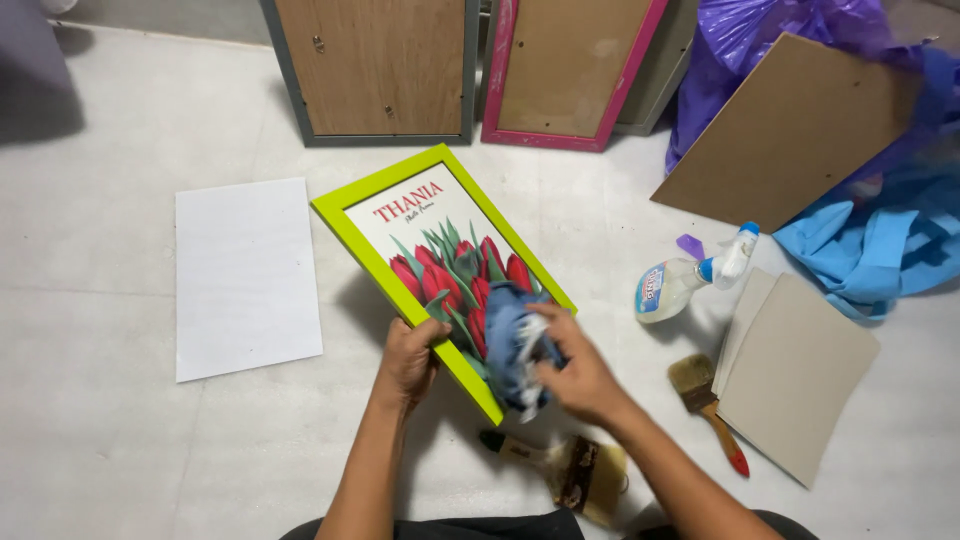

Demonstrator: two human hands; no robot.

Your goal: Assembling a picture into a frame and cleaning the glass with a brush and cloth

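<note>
1. Head view: the left hand [408, 362] closes its grip on the lower edge of a lime-green picture frame [440, 275], holding it tilted above the floor [120, 440].
2. The right hand [580, 372] clutches a blue cloth [512, 345], pressed against the frame's glass over the red tulip print.
3. Nearby on the floor lie a white sheet [245, 275], a spray bottle [690, 275], two paintbrushes [712, 405] and grey boards [795, 370].
</note>
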